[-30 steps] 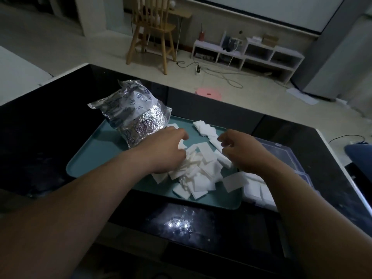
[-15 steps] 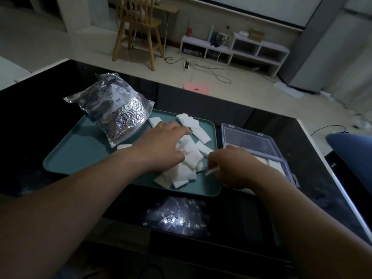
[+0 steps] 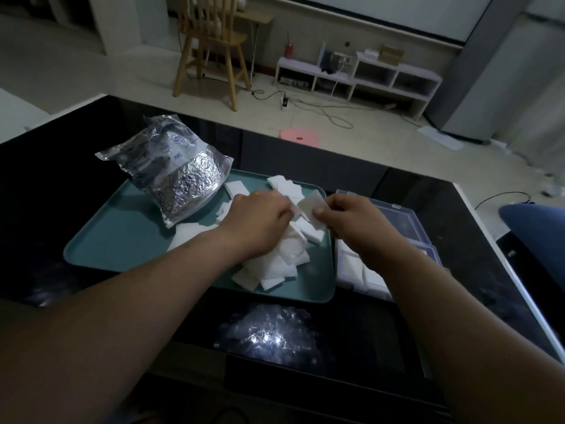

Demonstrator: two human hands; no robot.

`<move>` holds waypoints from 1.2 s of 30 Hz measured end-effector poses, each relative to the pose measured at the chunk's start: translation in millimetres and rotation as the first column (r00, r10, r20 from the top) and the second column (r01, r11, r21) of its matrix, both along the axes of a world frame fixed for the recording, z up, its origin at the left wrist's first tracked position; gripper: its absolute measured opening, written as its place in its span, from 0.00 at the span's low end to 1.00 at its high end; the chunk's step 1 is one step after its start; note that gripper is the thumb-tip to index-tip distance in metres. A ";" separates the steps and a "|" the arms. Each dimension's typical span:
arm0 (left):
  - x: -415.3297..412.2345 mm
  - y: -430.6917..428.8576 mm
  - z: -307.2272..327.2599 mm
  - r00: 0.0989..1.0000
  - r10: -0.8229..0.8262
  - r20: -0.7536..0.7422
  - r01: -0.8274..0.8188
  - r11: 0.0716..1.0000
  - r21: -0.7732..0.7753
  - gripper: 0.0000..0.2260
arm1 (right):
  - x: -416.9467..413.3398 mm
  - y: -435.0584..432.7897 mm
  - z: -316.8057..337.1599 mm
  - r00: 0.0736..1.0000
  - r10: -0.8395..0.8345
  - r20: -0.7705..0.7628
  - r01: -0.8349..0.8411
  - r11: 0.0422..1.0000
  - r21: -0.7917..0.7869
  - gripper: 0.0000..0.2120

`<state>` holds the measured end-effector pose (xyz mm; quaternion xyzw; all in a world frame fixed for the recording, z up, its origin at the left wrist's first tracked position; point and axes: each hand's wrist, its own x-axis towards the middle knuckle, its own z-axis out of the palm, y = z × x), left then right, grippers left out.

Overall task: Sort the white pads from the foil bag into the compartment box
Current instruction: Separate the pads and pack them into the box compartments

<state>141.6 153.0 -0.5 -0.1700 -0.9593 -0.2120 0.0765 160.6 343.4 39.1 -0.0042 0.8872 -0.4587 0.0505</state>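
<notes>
Both hands have come up off the heap since half a second ago, and the right hand has left the tray's near corner. It now holds one white pad raised above the tray, thumb on its face and fingers curled behind its right edge. The left hand meets the same pad at its left edge with curled fingers; it looks like a pinch, though the fingertips are hidden behind the knuckles.

Beneath them the pile of white pads lies loose and overlapping on the right half of the teal tray, with a few more strewn toward the far rim. The foil bag sits on the tray's far left part, crumpled and leaning, its open end pointing left and away.

Just beside the tray's right edge stands the clear compartment box, lid open and lying back on the far side. Its near compartments hold white pads, lying flat; the right forearm covers part of them, so I cannot tell how many are filled.

Tray and box rest on a glossy black table. Beyond it, on the pale floor, stand a wooden chair, a low white shelf unit and a round pink stool.
</notes>
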 end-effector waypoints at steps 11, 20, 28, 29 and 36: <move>17.4 -4.0 37.8 0.796 -0.255 0.549 -0.537 0.121 0.835 0.12 | -3.4 -66.3 -6.5 0.973 -0.128 0.190 0.207 0.850 -0.484 0.10; 17.8 -38.5 41.5 0.819 -0.114 0.563 -0.554 0.098 0.827 0.20 | -7.9 -44.1 12.7 0.993 -0.116 -0.017 0.115 0.992 -0.058 0.12; 18.3 -47.5 38.3 0.699 -0.269 0.663 -0.659 0.119 0.743 0.17 | 5.3 -43.1 -18.9 0.988 0.027 0.149 -0.092 0.891 0.445 0.14; 18.5 -45.6 38.6 0.701 -0.265 0.663 -0.647 0.156 0.746 0.19 | 4.0 -42.8 -17.5 0.989 0.034 0.147 -0.097 0.889 0.447 0.10; 21.4 -36.1 28.8 0.760 -0.209 0.616 -0.572 0.236 0.786 0.14 | -2.8 -18.8 3.7 0.977 -0.027 0.212 0.075 0.972 -0.223 0.04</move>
